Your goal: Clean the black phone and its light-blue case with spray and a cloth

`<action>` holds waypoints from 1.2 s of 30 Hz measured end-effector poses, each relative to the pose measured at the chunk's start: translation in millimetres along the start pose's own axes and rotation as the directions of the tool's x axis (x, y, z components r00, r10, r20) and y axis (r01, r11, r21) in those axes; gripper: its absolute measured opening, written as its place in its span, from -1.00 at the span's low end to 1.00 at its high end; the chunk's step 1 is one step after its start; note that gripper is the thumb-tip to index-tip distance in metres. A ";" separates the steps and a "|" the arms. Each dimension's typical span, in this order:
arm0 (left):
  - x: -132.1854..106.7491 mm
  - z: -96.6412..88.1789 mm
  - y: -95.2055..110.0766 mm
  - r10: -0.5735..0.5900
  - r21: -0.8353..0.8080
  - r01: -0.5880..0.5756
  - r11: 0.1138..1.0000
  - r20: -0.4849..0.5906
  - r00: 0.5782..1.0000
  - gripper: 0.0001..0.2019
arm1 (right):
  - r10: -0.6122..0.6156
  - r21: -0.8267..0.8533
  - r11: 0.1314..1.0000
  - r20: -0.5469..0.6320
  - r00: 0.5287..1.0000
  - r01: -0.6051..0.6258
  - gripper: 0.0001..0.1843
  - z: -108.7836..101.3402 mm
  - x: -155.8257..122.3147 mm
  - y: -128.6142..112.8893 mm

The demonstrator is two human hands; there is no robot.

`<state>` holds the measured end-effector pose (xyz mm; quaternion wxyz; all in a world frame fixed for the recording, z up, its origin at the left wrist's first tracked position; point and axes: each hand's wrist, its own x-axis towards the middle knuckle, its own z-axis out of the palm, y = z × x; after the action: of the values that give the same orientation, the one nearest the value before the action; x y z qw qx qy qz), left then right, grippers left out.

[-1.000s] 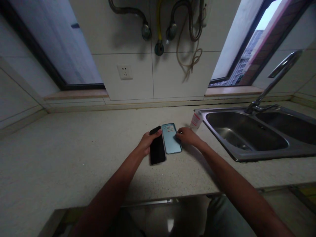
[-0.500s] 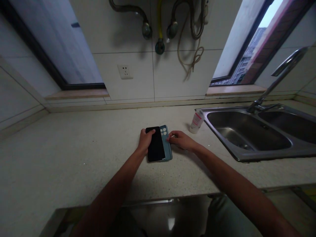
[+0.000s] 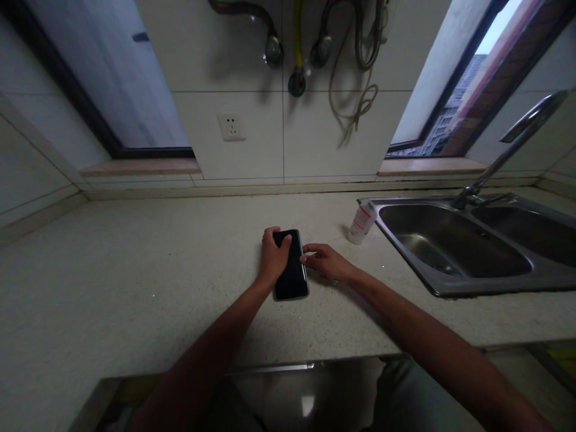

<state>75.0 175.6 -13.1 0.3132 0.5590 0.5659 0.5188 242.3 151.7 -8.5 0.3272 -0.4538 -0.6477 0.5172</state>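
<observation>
A smartphone (image 3: 290, 279) with a dark screen lies face up on the pale speckled countertop (image 3: 216, 240). A thin rim of the blue-green phone case (image 3: 306, 285) shows along its edge; the rest is hidden under the phone. My left hand (image 3: 273, 259) grips the phone from the left, thumb across the screen and fingers curled round the upper left edge. At the right edge, my right hand (image 3: 327, 263) has its thumb and forefinger closed on the case's side.
A translucent plastic cup (image 3: 362, 223) with red print stands tilted-looking by the sink's left corner. The steel double sink (image 3: 405, 267) with its faucet (image 3: 508, 144) takes up the right side. Hoses (image 3: 360, 42) hang on the tiled wall, beside a socket (image 3: 231, 127).
The phone has shifted right over its case, which stuck out on the right before and now shows only a rim. My left hand moved right with the phone.
</observation>
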 end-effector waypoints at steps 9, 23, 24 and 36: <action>-6.4 -2.1 5.8 0.063 0.100 -0.063 0.993 0.009 0.998 -0.50 | -0.151 -0.020 0.988 0.060 0.987 0.153 -0.59 5.6 1.7 2.4; 21.6 -17.6 11.6 -0.237 -0.623 0.413 0.665 0.348 0.907 -0.75 | 0.052 0.219 0.975 -0.104 0.993 -0.028 -0.49 8.7 3.6 0.8; 21.1 -18.5 11.5 -0.222 -0.617 0.395 0.680 0.339 0.914 -0.75 | 0.037 0.209 0.978 -0.105 0.994 -0.014 -0.50 7.4 3.9 1.1; 20.7 -9.7 1.4 -0.203 -0.536 0.274 0.798 0.190 0.961 -0.81 | 0.087 0.102 0.992 -0.076 0.993 -0.079 -0.58 4.2 2.1 -3.6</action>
<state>62.6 192.9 -4.5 0.5594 0.3984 0.4355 0.5820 236.9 152.0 -6.2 0.3530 -0.4842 -0.5881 0.5432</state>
